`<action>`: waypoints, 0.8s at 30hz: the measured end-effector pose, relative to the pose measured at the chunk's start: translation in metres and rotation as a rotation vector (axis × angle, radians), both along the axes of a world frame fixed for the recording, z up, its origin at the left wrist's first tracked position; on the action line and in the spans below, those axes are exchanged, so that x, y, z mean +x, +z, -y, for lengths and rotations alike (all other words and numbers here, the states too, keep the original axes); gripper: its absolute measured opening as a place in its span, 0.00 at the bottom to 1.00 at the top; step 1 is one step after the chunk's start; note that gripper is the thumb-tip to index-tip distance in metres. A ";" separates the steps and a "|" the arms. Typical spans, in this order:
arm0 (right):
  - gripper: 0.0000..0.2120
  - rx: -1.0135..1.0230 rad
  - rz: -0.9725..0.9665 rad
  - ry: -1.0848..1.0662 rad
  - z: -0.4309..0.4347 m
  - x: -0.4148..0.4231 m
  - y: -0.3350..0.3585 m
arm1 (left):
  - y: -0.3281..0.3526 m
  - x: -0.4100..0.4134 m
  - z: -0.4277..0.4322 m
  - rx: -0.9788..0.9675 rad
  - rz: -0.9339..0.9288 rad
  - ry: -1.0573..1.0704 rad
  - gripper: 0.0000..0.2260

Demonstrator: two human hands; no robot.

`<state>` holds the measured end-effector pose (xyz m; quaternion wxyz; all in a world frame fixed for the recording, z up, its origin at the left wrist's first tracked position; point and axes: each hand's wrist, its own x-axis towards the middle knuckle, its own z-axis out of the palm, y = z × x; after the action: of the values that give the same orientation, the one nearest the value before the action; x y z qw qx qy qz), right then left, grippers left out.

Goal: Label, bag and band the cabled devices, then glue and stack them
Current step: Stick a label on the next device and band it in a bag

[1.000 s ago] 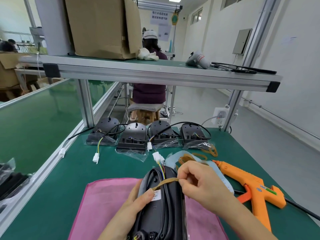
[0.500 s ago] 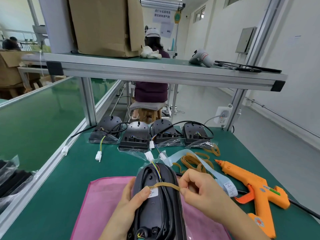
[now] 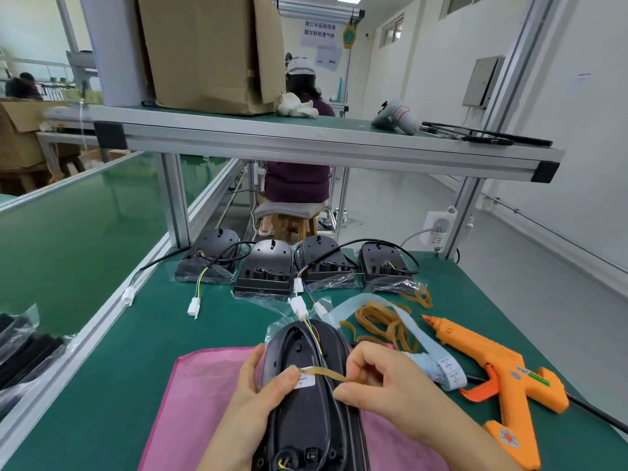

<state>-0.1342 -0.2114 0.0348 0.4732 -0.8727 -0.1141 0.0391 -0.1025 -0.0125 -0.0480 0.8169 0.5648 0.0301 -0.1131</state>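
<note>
A black bagged device (image 3: 306, 423) lies lengthwise on a pink cloth (image 3: 204, 396) on the green surface (image 3: 136, 334). The left hand (image 3: 251, 402) holds its side, thumb pinning one end of a tan band (image 3: 324, 371) on the white label (image 3: 307, 382). The right hand's (image 3: 387, 385) grip pinches the other end, stretched taut. If the thumb slips, the band could snap back or drag the coiled cable (image 3: 334, 407) loose.

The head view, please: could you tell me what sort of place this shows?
Likely a factory assembly line: green conveyor belt, aluminium-framed shelf, bagged cabled devices and a glue gun.
</note>
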 end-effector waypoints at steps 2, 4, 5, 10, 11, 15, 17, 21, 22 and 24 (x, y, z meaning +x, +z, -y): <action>0.10 0.019 0.012 -0.009 -0.001 -0.001 0.000 | -0.001 0.000 0.000 0.009 0.011 0.001 0.43; 0.10 0.050 0.038 -0.018 -0.002 -0.001 -0.002 | 0.000 0.000 -0.001 0.026 0.016 -0.001 0.44; 0.09 0.078 0.054 -0.022 -0.003 -0.002 -0.002 | 0.000 0.000 -0.002 0.037 0.020 -0.003 0.44; 0.10 0.246 0.105 -0.135 0.002 -0.006 -0.013 | 0.008 0.000 -0.007 0.066 0.038 -0.017 0.39; 0.11 0.265 0.102 -0.184 0.003 -0.007 -0.014 | 0.010 0.001 -0.009 0.071 0.039 -0.025 0.40; 0.09 0.158 0.275 -0.296 0.000 0.006 0.000 | 0.018 0.000 -0.006 0.084 0.035 -0.057 0.41; 0.04 -0.053 0.321 -0.271 -0.008 0.018 0.012 | 0.019 -0.002 0.000 0.096 0.026 -0.070 0.46; 0.16 -0.423 0.211 -0.216 -0.020 0.037 0.022 | 0.019 -0.003 0.008 0.138 0.042 -0.096 0.57; 0.17 -0.421 0.191 -0.215 -0.022 0.040 0.023 | 0.018 -0.002 0.008 0.153 0.046 -0.101 0.57; 0.12 -0.343 0.159 -0.212 -0.022 0.044 0.023 | 0.017 -0.003 0.007 0.171 0.052 -0.108 0.55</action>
<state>-0.0906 -0.1892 0.0575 0.3086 -0.9479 -0.0502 -0.0609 -0.1053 -0.0196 -0.0311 0.7590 0.6359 -0.0119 -0.1392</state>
